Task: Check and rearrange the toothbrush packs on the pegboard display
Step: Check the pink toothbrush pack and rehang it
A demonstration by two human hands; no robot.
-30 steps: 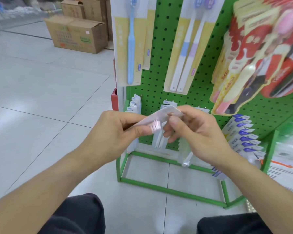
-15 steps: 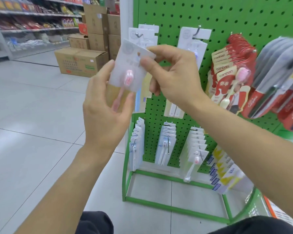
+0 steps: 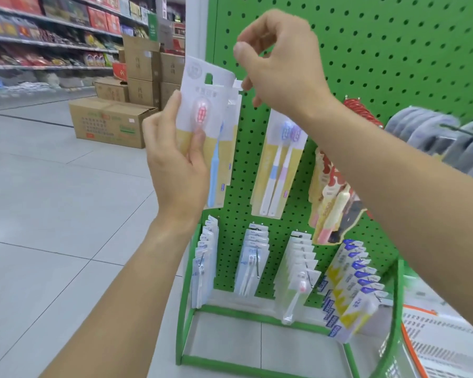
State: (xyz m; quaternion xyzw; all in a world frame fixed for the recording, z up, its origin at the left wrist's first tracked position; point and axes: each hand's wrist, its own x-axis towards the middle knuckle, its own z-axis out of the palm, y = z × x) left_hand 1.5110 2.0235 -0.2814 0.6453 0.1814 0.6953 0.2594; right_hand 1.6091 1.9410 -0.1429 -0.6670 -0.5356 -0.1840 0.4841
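The left hand [image 3: 175, 159] grips the pink toothbrush pack [image 3: 202, 105] upright, thumb on its front. The right hand [image 3: 279, 64], fingers curled, pinches nothing, near the pegboard [image 3: 366, 50].

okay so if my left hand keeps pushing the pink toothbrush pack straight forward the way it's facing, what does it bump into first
Probably the blue toothbrush pack hanging right behind it. The left hand holds the pink toothbrush pack overlapping it in front of the green pegboard. Depth between them is unclear.

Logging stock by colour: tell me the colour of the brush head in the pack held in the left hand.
Pink, on the held pack, gripped by the left hand; head view.
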